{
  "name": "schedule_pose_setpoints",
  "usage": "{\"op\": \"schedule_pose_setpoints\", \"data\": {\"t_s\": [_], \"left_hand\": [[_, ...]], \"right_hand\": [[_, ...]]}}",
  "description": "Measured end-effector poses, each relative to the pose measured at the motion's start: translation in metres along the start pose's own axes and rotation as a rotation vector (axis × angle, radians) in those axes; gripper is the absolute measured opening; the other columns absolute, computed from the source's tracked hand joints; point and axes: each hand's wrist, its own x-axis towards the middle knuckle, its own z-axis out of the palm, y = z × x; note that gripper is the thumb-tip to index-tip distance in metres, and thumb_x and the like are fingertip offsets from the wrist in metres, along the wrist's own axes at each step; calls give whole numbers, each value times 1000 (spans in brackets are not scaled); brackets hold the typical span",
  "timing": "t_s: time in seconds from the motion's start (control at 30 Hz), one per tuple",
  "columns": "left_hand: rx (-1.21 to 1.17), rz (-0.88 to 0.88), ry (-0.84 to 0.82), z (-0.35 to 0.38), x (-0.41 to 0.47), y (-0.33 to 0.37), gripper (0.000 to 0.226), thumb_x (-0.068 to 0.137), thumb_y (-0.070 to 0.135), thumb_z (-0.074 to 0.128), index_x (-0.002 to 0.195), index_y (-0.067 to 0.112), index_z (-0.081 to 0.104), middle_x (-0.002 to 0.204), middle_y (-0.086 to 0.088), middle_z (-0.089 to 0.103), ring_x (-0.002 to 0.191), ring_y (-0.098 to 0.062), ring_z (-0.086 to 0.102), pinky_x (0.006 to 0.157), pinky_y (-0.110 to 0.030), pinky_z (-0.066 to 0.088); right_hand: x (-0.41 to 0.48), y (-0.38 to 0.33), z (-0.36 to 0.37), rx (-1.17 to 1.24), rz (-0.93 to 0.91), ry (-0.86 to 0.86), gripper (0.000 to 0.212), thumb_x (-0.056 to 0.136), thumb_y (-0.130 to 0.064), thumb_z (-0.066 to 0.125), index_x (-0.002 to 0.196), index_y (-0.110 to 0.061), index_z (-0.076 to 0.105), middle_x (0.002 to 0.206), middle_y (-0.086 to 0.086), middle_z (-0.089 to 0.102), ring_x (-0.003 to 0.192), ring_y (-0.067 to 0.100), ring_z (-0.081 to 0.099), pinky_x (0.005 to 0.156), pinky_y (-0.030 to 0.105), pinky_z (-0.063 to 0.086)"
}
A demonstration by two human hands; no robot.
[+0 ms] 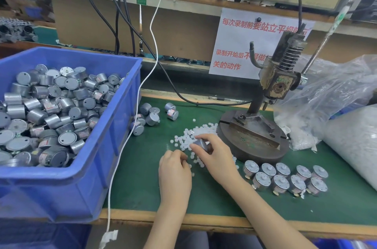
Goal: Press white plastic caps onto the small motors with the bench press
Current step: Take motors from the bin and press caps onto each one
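- Right hand [214, 156]: fingers curled round one motor [201, 144], held just above the caps [195, 136].
- Left hand [175, 170]: fingers curled down at the edge of the caps; whether it pinched one could not be told.
- Caps: one loose pile on the mat [142, 177], too many to count, touching the press [255, 138] base.
- Standing motors [279, 183]: nine in two rows, five behind and four in front, near the press.
- Loose motors [152, 119]: about seven beside the bin [51, 193].
- Bin: one, heaped with motors.
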Motion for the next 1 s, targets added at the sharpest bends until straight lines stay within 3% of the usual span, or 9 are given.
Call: {"op": "schedule_pose_setpoints", "data": {"t_s": [0.13, 0.3, 0.4, 0.67, 0.8, 1.0], "left_hand": [[-25, -5, 4, -1, -1, 2, 17, 85, -2, 50, 88, 5, 65, 89, -4, 55, 90, -24, 53, 79, -31, 42], [-71, -11, 30, -3, -1, 1, 15, 83, -4, 53, 81, 6, 62, 81, 0, 50, 81, -23, 53, 72, -28, 39], [-81, -19, 39, -4, -1, 1, 14, 84, -4, 53, 84, 5, 63, 83, -1, 51, 81, -21, 53, 73, -27, 40], [-56, -5, 31, -3, -1, 0, 12, 84, -3, 53, 82, 5, 62, 83, -1, 51, 82, -23, 53, 71, -26, 39], [-55, -2, 26, -4, 0, 1, 13, 84, -3, 53, 82, 5, 63, 82, 1, 50, 82, -23, 53, 71, -25, 37], [-54, 4, 34, -4, -1, 1, 15, 83, -5, 52, 83, 4, 63, 82, 0, 49, 81, -24, 53, 73, -27, 39]], "right_hand": [[-12, 7, 4, -59, -28, -95, 36, 90, -26, 59, 125, -14, 57, 85, -17, 47, 76, -5, 44, 73, 5, 30], [-15, 6, 8, -172, -85, -207, 43, 96, -30, 48, 138, -19, 44, 94, -1, 49, 94, 16, 49, 75, 16, 30], [-14, 8, 8, -184, -58, -227, 45, 98, -31, 43, 141, -19, 38, 103, 2, 49, 101, 16, 49, 77, 15, 29], [-15, 6, 9, -200, -87, -230, 46, 97, -31, 46, 141, -20, 39, 100, -2, 45, 99, 14, 48, 83, 20, 35], [-15, 5, 9, -257, -118, -231, 47, 97, -33, 45, 142, -23, 37, 111, 2, 49, 101, 14, 49, 84, 26, 39], [-15, 7, 8, -149, -64, -230, 46, 99, -30, 41, 143, -21, 34, 103, -3, 44, 98, 9, 46, 82, 17, 32]]}}
